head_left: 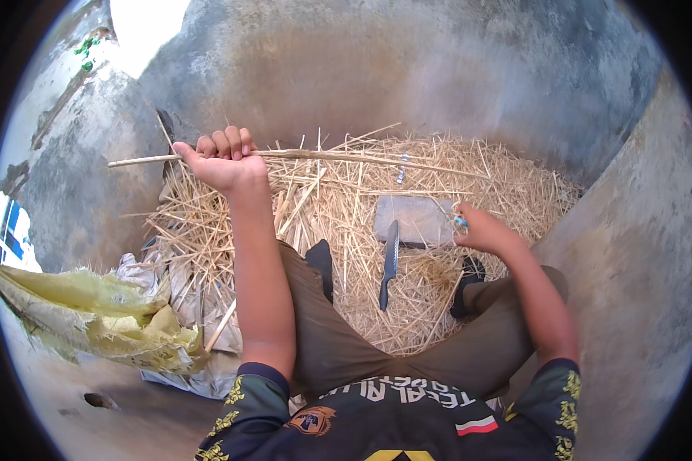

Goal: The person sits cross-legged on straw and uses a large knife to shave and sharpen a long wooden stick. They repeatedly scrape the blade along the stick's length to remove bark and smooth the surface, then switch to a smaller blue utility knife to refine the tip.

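Note:
My left hand [227,157], raised at the upper left, is closed around a long dry stalk [338,156]. The stalk runs across the view, its short end out to the left and its long thin end over the straw at the right. My right hand [483,229] is curled beside the right end of a flat grey block [400,211]. Between its fingers shows a small blue-and-white thing [460,221], too small to name. A knife [390,257] with a dark blade and black handle lies on the straw, its tip against the block's near edge.
Loose straw [338,253] covers the floor between and beyond my legs, with stalks heaped at the left. A torn yellowish sack [123,319] lies at the far left. A small shiny strip [402,169] rests beyond the block. Grey plastered walls [392,69] close around me.

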The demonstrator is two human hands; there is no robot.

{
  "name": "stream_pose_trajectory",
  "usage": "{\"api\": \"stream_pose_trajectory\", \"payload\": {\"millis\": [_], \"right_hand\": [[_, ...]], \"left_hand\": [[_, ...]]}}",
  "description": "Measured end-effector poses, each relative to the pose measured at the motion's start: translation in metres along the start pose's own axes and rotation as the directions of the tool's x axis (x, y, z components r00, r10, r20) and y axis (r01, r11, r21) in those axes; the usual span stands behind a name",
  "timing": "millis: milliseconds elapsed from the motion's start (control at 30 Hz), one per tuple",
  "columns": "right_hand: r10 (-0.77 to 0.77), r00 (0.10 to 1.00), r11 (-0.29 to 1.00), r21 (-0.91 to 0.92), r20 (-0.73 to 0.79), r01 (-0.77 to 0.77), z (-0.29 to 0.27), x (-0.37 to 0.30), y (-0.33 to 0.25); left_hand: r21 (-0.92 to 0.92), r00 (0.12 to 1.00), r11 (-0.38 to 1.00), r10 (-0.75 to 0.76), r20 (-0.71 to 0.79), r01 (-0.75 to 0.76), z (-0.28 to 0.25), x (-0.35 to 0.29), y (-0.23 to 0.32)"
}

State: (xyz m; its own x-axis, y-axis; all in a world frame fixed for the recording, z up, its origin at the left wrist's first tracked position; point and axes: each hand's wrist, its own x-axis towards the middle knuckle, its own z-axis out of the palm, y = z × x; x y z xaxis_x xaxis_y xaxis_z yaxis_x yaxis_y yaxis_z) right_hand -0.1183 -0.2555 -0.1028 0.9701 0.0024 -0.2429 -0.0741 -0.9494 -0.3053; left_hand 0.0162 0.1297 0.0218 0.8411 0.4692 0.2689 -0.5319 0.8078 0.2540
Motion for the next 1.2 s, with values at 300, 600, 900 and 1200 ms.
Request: {"api": "stream_pose_trajectory", "payload": {"millis": [300,600,900,1200], "right_hand": [[0.0,0.962,0.998,-0.065,0.274,0.018,0.019,-0.021,-0.009],[-0.077,0.964,0.994,0.098,0.255,0.053,0.018,-0.025,-0.007],[-0.119,0.993,0.99,-0.071,0.011,0.12,0.021,-0.012,-0.023],[-0.165,0.983,0.986,-0.026,0.079,0.168,0.033,-0.007,-0.039]], "left_hand": [[-0.026,0.994,1.0,0.013,-0.112,-0.016,-0.023,0.019,-0.006],[-0.127,0.983,0.99,-0.078,-0.163,0.058,-0.032,0.03,-0.003],[-0.167,0.99,0.986,-0.045,-0.132,0.022,-0.029,0.026,-0.011],[-0.125,0.986,0.991,-0.069,-0.15,0.05,-0.032,0.029,-0.014]]}}
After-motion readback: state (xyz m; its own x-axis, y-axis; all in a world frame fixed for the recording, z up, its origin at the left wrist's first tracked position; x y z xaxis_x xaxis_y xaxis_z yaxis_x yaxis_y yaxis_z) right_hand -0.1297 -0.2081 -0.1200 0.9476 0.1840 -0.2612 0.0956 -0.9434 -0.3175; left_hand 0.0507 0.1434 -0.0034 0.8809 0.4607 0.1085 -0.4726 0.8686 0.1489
